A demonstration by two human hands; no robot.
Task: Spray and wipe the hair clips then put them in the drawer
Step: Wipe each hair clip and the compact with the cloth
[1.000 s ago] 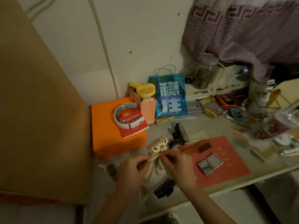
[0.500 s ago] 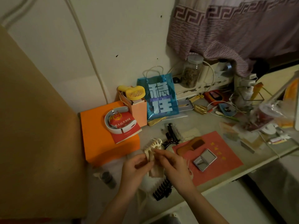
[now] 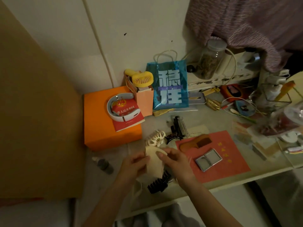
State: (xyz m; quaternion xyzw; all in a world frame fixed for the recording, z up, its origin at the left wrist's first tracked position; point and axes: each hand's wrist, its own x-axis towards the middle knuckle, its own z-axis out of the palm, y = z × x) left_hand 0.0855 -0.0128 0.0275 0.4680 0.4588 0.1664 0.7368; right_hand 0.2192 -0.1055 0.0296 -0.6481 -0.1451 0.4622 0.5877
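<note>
Both hands meet over the near part of the desk (image 3: 164, 190). The left hand (image 3: 133, 167) has its fingers curled round the left side of a cream cloth (image 3: 154, 163); the right hand (image 3: 177, 163) pinches the upper right of the same cloth between thumb and fingers. Whether a clip is wrapped inside the cloth cannot be told. A cream hair clip (image 3: 156, 139) lies on the desk just beyond the cloth's top edge. A black comb clip (image 3: 159, 182) lies below the hands, near the desk's front edge. Further black hair clips (image 3: 176, 131) lie just right of the cream one. To the right, a red sheet (image 3: 229, 154) carries a wooden comb (image 3: 196, 142) and a small open mirror (image 3: 208, 159); its lower corner comes close to the front edge. To the left, a small dark bottle (image 3: 103, 164) lies on its side in the gap between the hands and a brown panel (image 3: 36, 128). An orange box (image 3: 98, 128) stands behind it, bearing a red booklet (image 3: 127, 117) and a white band (image 3: 118, 107). Against the wall stand a yellow fan (image 3: 141, 78), a blue bag (image 3: 168, 86) and a glass jar (image 3: 209, 61). Bare desk surface shows between the clips and the bag.
</note>
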